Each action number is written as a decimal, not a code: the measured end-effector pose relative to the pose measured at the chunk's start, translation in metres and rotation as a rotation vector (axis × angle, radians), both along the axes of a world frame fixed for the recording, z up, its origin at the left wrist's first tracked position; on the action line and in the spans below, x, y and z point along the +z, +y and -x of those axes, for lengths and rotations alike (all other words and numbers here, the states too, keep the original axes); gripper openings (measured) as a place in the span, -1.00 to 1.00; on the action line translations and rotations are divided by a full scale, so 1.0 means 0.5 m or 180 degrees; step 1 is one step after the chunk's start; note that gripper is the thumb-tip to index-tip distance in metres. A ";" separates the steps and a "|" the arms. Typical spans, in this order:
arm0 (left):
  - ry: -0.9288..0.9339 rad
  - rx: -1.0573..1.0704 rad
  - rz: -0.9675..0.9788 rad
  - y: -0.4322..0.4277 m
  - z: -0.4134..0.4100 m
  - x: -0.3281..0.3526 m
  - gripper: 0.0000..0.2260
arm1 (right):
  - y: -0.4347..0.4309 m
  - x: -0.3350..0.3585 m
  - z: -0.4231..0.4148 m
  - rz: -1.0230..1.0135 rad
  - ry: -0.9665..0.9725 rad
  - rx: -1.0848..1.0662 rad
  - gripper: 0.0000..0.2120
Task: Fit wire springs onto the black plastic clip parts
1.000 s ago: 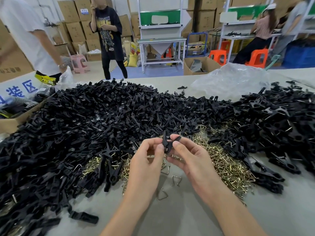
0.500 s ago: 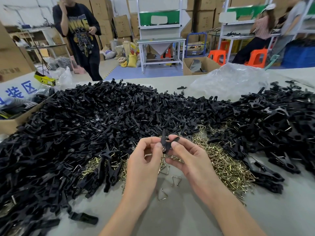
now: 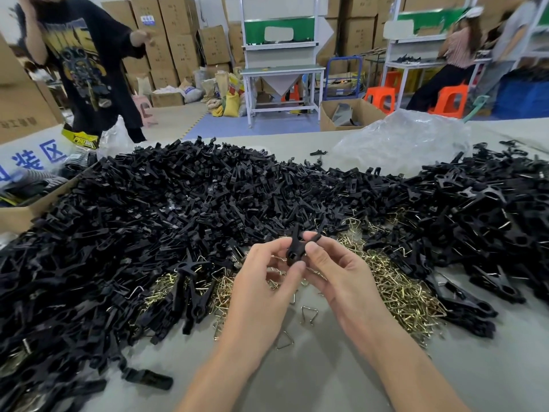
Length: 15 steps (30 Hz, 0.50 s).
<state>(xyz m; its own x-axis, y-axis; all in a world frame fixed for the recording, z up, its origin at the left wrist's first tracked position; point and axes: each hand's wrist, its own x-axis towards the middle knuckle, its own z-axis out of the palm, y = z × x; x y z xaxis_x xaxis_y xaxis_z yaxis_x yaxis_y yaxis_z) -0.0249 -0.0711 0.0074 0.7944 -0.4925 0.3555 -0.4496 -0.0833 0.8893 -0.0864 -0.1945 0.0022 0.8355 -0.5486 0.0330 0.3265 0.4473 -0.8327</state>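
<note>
Because it is light, stiff plastic, the black clip [image 3: 295,250] is judged easy to pinch but apt to slip, and is best held by its flat sides near the pivot. It is pinched above the table [image 3: 297,379] between the fingertips of the left hand [image 3: 264,286] and right hand [image 3: 344,281]. Heaped clip parts [image 3: 178,209] and brass-coloured wire springs [image 3: 395,289] are spread over the smooth grey surface; stacked cartons [image 3: 166,40] are seen behind.

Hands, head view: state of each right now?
Left hand: closed, pinching the black clip.
Right hand: closed, pinching the same clip from the other side.
</note>
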 end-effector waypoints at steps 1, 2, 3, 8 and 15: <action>-0.0149 0.0067 -0.0042 0.000 0.000 -0.002 -0.76 | 0.000 0.000 0.000 0.0018 -0.0003 -0.0007 -0.78; -0.0297 0.0142 -0.0077 -0.001 -0.001 -0.003 -0.76 | 0.001 -0.001 -0.001 0.0036 -0.0020 0.0000 -0.78; -0.0419 0.0211 -0.0102 -0.001 -0.002 -0.004 -0.76 | 0.001 -0.002 -0.001 0.0044 -0.0039 0.0010 -0.77; -0.0549 0.0204 0.0020 0.000 -0.004 -0.001 -0.74 | 0.002 -0.008 -0.005 0.0187 -0.0219 0.0311 -0.69; -0.0024 0.0046 0.0173 0.005 -0.008 0.007 -0.66 | 0.015 -0.006 0.005 0.0945 0.0131 0.0247 -0.73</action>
<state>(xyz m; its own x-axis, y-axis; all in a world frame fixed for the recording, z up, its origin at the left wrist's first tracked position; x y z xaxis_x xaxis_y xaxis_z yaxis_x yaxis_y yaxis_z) -0.0210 -0.0687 0.0109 0.7985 -0.4607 0.3874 -0.4555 -0.0416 0.8893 -0.0890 -0.1870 -0.0006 0.8785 -0.4544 0.1475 0.2641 0.2046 -0.9425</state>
